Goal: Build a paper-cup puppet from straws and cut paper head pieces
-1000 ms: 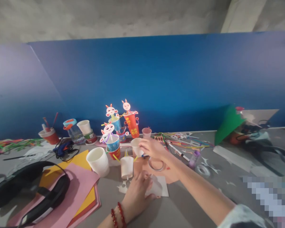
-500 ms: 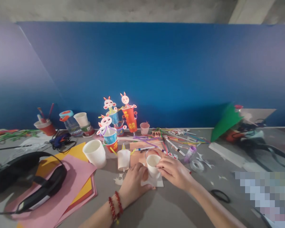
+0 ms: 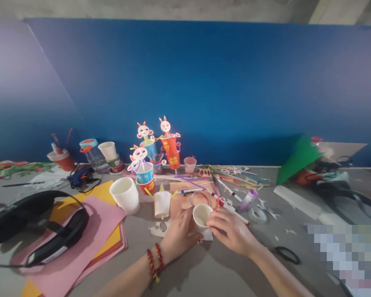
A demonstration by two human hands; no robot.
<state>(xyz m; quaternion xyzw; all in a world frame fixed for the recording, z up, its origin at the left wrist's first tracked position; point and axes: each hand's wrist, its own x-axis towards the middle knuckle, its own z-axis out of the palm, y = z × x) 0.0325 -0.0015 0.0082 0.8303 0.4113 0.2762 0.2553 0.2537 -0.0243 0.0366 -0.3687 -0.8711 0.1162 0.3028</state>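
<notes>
A white paper cup (image 3: 202, 216) stands mouth up, tilted slightly toward me, above a white paper scrap (image 3: 208, 236). My left hand (image 3: 183, 233) is curled against the cup's left side, its thumb near the base. My right hand (image 3: 230, 229) pinches the cup's right side just below the rim; its fingertips partly hide the wall. A thin red strip (image 3: 217, 196) curves down behind my right fingers; whether it is held cannot be made out. Left of my hands is another small white cup (image 3: 162, 203), turned upside down with yellow strips sticking out.
Rabbit-faced figures on blue cups (image 3: 145, 173) and a red cup (image 3: 170, 152) stand behind. Left are a larger white cup (image 3: 125, 196), coloured paper (image 3: 102, 222) and headphones (image 3: 57, 243). Right are clear tape (image 3: 257, 215), a purple tube (image 3: 249, 199) and a black-handled tool (image 3: 287, 255).
The cup between my hands has tipped a little, showing more of its inside. My left hand has moved closer against its side. The view has shifted slightly.
</notes>
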